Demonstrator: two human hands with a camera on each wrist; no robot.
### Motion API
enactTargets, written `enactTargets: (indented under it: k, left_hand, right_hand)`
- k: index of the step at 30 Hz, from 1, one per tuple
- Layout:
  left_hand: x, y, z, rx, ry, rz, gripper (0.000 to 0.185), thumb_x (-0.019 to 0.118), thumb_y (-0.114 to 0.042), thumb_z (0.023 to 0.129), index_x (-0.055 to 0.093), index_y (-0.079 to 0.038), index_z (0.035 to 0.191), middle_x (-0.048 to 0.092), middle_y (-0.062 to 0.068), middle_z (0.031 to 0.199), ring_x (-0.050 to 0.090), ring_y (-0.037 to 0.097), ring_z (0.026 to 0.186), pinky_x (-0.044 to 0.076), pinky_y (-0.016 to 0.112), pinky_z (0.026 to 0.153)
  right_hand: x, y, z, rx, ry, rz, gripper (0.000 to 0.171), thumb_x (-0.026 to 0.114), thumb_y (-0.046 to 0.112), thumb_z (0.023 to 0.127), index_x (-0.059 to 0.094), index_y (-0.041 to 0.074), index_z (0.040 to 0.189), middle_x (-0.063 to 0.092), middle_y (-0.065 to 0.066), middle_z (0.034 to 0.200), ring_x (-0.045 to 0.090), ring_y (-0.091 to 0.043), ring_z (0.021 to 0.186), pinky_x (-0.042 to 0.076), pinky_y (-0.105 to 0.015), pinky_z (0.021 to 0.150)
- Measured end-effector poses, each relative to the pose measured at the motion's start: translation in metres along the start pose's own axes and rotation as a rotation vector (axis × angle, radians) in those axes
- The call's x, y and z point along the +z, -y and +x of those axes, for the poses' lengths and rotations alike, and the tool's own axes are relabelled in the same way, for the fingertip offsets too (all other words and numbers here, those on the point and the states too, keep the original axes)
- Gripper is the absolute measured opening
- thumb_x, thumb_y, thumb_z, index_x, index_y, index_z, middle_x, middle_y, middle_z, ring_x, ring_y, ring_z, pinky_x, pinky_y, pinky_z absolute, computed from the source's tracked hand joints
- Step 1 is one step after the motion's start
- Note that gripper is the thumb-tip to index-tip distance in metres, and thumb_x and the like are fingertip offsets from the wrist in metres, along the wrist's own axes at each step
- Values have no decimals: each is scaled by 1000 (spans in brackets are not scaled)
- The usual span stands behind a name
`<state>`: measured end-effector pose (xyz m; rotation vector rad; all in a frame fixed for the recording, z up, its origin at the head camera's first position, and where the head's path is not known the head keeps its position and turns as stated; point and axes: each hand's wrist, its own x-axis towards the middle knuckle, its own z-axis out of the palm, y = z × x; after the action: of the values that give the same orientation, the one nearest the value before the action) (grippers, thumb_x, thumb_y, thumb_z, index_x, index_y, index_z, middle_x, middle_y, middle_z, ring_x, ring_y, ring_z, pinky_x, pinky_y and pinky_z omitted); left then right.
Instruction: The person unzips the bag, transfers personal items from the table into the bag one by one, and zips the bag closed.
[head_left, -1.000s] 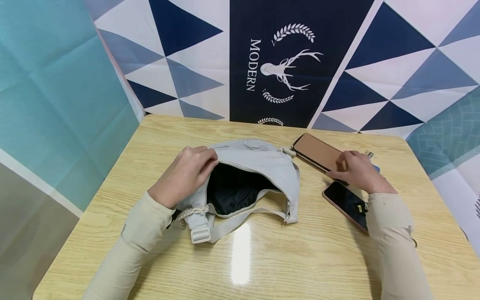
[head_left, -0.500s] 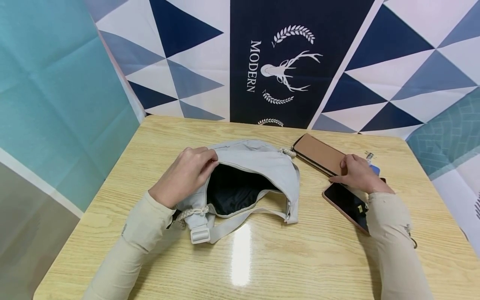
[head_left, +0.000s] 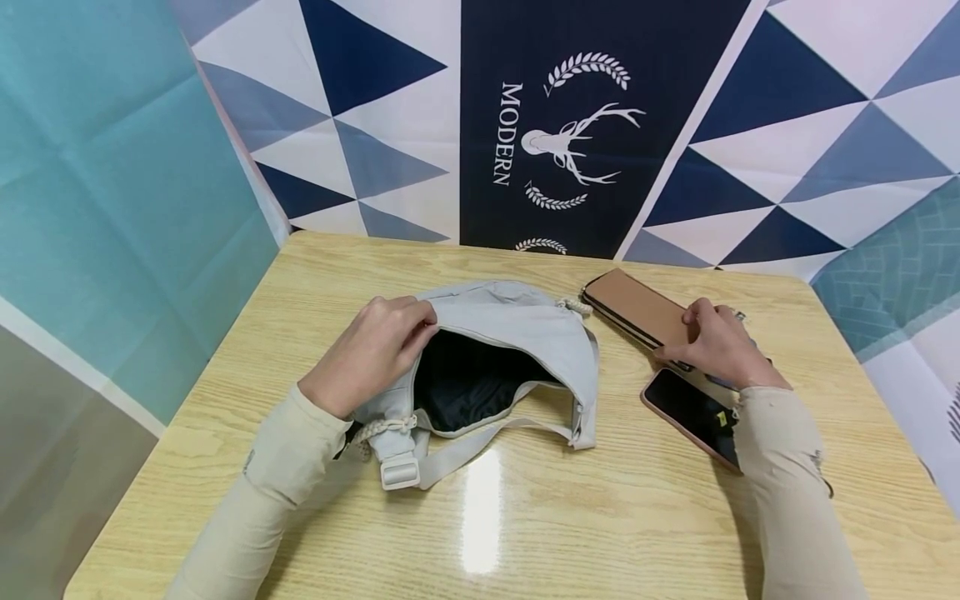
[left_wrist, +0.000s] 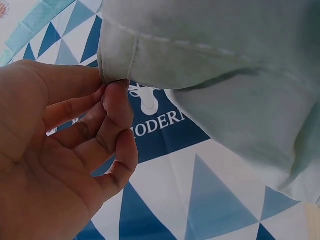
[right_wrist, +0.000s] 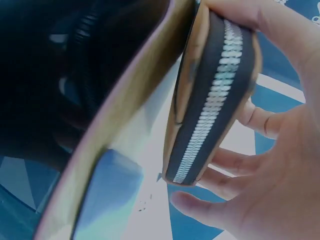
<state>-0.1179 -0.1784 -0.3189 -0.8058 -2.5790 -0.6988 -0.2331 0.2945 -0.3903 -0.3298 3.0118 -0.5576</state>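
A light grey fabric bag (head_left: 517,321) lies on the table, its zipped mouth gaping to show a dark lining (head_left: 465,383). At the bag's upper left edge, my left hand (head_left: 372,354) pinches the fabric between thumb and fingers; the left wrist view shows this pinch (left_wrist: 75,135) close up. To the right, my right hand (head_left: 716,346) grips the near right end of a brown zip wallet (head_left: 637,304). In the right wrist view, the thumb and fingers lie on opposite sides of the wallet's zipped edge (right_wrist: 212,102).
A phone (head_left: 686,408) with a pink edge lies just in front of the wallet, partly under my right sleeve. Behind the right hand shows a small metal item (head_left: 740,316), and a blue item (right_wrist: 112,185) appears in the right wrist view. A patterned cloth (head_left: 397,83) hangs behind the table.
My right hand has shifted on the wallet's near end, and the wallet has moved very slightly left. The blue item beside it is now mostly covered. My left hand keeps its pinch on the bag.
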Motion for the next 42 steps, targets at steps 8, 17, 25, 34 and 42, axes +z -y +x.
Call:
enactTargets:
  k: [8,17,25,34,42]
  left_hand:
    - [0,-1,1,8,-6,9,11,63,-7,97,68,-9,88,61,-1,77,55,11,66,49,34,72]
    - [0,-1,0,-3,0,17,10,64,-7,97,68,-9,88,61,-1,78,56,11,68,48,37,75]
    - [0,-2,0,-4,0,16,10,64,-7,97,68,-9,88,62,-1,78,56,11,68,49,37,76]
    - [0,-2,1,14,2,35,9,64,-8,97,67,-8,88,61,0,78,54,12,66,46,37,70]
    - [3,-4,1,18,24,57,10,64,-9,97,67,-10,88,61,-1,77,53,11,65,47,37,72]
  right_hand:
    - [-8,14,-4,41,31,-30,85,77,63,76,44,-4,116,56,-22,99,51,-34,79,42,-41,64]
    - [-11,19,-5,-1,-47,-31,71,77,53,80,44,0,112,53,-14,86,49,-25,64,37,-38,61]
    - [-18,28,-10,-2,-75,-26,67,76,54,81,45,2,108,53,-14,88,49,-26,67,38,-38,61]
    - [-31,44,-23,-31,-169,-17,65,78,52,79,46,3,107,51,-14,86,48,-29,71,36,-40,61]
    - [-37,60,-36,-86,-209,-13,64,83,47,76,50,2,108,52,-15,86,47,-29,72,35,-40,60]
